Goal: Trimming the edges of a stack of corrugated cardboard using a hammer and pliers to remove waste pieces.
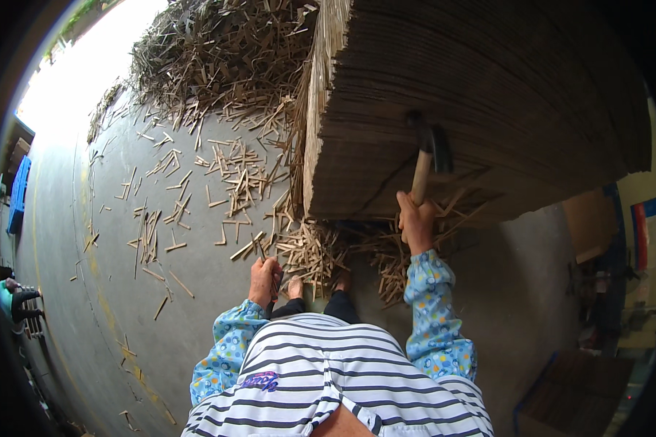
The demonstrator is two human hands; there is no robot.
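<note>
My right hand (pixel 417 222) is closed around the wooden handle of a claw hammer (pixel 421 171). The hammer's dark head is up in front of the tall stack of brown cardboard sheets (pixel 481 102); whether it touches the stack I cannot tell. Lower and to the left, my left hand (pixel 265 280) is closed, with a thin dark piece showing at its fingers that is too small to name. Narrow cardboard offcuts (pixel 306 251) lie heaped at the foot of the stack, close to my feet.
A big heap of cardboard scraps (pixel 219 58) rises at the far left of the stack, with loose strips (pixel 149 237) scattered over the grey floor (pixel 211 211). Another person (pixel 16 300) is at the left edge, near a blue pallet-like object (pixel 20 193). Brown sheets (pixel 576 393) lie at the lower right.
</note>
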